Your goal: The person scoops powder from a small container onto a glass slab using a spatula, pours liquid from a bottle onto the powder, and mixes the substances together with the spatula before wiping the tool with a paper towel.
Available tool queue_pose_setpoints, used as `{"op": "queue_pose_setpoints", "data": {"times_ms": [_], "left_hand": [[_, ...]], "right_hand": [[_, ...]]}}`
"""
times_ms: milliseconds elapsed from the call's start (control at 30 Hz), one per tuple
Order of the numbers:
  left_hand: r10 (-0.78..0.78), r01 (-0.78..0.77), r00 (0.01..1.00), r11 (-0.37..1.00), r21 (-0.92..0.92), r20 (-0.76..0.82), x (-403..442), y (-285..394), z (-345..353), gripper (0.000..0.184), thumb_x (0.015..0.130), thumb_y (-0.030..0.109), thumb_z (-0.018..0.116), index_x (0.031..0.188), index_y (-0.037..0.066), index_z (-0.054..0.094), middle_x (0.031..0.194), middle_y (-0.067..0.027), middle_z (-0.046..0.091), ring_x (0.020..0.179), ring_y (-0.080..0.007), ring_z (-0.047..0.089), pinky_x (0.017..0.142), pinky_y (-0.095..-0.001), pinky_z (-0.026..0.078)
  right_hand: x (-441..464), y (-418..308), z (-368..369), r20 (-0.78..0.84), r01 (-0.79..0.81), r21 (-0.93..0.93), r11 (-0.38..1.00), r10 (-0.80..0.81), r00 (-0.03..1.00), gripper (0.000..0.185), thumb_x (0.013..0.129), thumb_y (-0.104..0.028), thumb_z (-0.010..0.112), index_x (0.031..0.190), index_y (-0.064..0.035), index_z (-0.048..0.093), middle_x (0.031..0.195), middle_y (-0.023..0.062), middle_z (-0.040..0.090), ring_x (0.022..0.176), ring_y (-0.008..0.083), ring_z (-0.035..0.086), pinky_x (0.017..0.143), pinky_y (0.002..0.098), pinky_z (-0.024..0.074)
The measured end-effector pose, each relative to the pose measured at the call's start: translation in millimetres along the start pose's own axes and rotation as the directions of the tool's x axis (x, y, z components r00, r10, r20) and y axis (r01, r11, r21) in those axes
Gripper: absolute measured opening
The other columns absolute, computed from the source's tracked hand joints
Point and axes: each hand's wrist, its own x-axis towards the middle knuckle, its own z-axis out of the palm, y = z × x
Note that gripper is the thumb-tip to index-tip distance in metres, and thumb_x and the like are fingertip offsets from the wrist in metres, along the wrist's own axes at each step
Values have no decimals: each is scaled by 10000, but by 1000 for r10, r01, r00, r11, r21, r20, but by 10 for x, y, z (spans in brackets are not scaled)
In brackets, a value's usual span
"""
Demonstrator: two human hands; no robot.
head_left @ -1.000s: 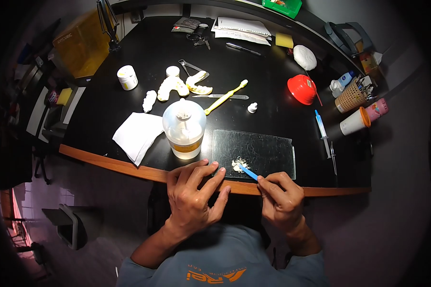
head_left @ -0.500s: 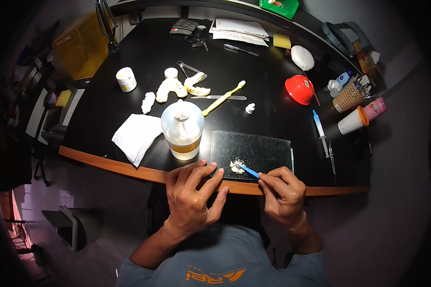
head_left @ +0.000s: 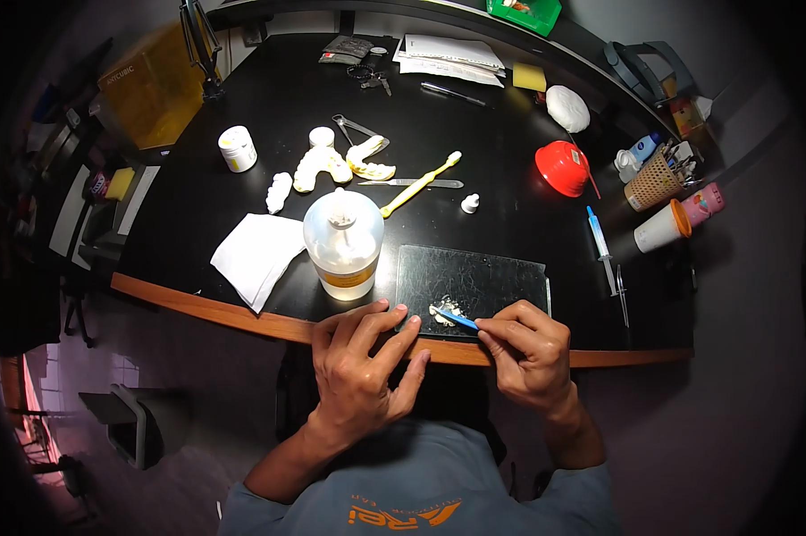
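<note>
My right hand [head_left: 530, 350] pinches a thin blue stick [head_left: 457, 319], its far end in a small heap of whitish material [head_left: 442, 309]. That heap lies near the front edge of a dark glass slab [head_left: 501, 286]. My left hand [head_left: 363, 366] rests at the desk's front edge with fingers spread, its fingertips by the slab's left corner, holding nothing. Just behind it stands a translucent bottle [head_left: 343, 250] with an orange label.
White folded cloth [head_left: 256, 259] lies left of the bottle. Dental casts [head_left: 323, 166], a yellow toothbrush [head_left: 421, 184], a scalpel [head_left: 439, 183] and a white jar [head_left: 238, 148] are behind. To the right are a red bowl [head_left: 562, 168], a syringe [head_left: 598, 237] and a cup [head_left: 659, 229].
The blue stick has tilted flatter and its tip has shifted slightly left within the heap, as my right hand moved a little. My left hand stays in place.
</note>
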Motion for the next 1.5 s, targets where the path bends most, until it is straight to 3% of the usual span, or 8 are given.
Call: {"op": "queue_pose_setpoints", "data": {"times_ms": [200, 467, 633, 733, 900, 1033, 1267, 1500], "left_hand": [[-6, 6, 1000, 1000, -10, 2, -1, 3, 2, 344, 871, 265, 875, 1167, 90, 867, 1210, -62, 799, 1194, -283, 733, 1084, -453, 438], [0, 0, 1000, 1000, 1, 3, 3, 0, -4, 335, 840, 223, 899, 1150, 101, 865, 1208, -44, 786, 1202, -266, 725, 1089, -445, 445], [2, -2, 1000, 1000, 8, 3, 8, 8, -4, 328, 840, 222, 898, 1142, 101, 867, 1210, -46, 785, 1204, -266, 724, 1094, -442, 441], [0, 0, 1000, 1000, 5, 1, 2, 7, 4, 330, 841, 222, 897, 1146, 101, 867, 1211, -47, 784, 1207, -266, 722, 1096, -442, 439], [7, -7, 1000, 1000, -1, -2, 0, 5, -4, 329, 843, 221, 895, 1148, 101, 866, 1210, -47, 784, 1208, -267, 720, 1093, -444, 440], [10, -10, 1000, 1000, 4, -5, -1, 6, -1, 336, 844, 221, 895, 1154, 96, 864, 1213, -48, 785, 1208, -270, 720, 1087, -446, 446], [34, -35, 999, 999, 4, 15, 2, -6, -21, 343, 842, 225, 897, 1156, 88, 863, 1219, -51, 790, 1214, -273, 721, 1085, -447, 451], [13, -13, 1000, 1000, -12, 14, -3, -10, -23, 345, 843, 229, 899, 1160, 98, 864, 1225, -46, 790, 1219, -270, 721, 1089, -448, 450]], "right_hand": [[13, 0, -117, 6, 88, -74, 993, -88, 996, 215, 823, 65, 862, 1023, -12, 853, 881, 99, 742, 695, 218, 744, 582, 326, 576], [-190, -204, 86, -50, 144, -212, 966, -158, 986, 390, 733, 84, 812, 1120, 37, 825, 936, 126, 720, 749, 263, 748, 622, 354, 603], [-295, -202, 141, -57, 122, -295, 948, -145, 988, 384, 753, 73, 806, 1135, 38, 823, 929, 124, 702, 765, 263, 746, 634, 352, 607], [-288, -223, 86, -44, 56, -282, 958, -71, 997, 360, 762, 77, 798, 1120, 41, 824, 922, 116, 695, 776, 260, 749, 631, 356, 602], [-162, -232, -61, -55, -3, -121, 993, -3, 999, 196, 877, 97, 830, 1065, 38, 828, 896, 134, 711, 675, 253, 732, 586, 353, 579], [-213, -178, -27, -90, -60, -129, 990, 48, 995, 168, 905, 108, 807, 1066, 61, 823, 889, 136, 714, 693, 247, 740, 590, 348, 578], [-245, -214, 114, -90, -28, -82, 996, 21, 996, 197, 870, 108, 828, 1059, 53, 828, 880, 128, 704, 692, 245, 736, 590, 342, 571], [-183, -108, -8, -62, 63, -221, 973, -79, 995, 268, 817, 95, 844, 1063, -10, 853, 903, 91, 712, 691, 233, 735, 582, 347, 565]]}}
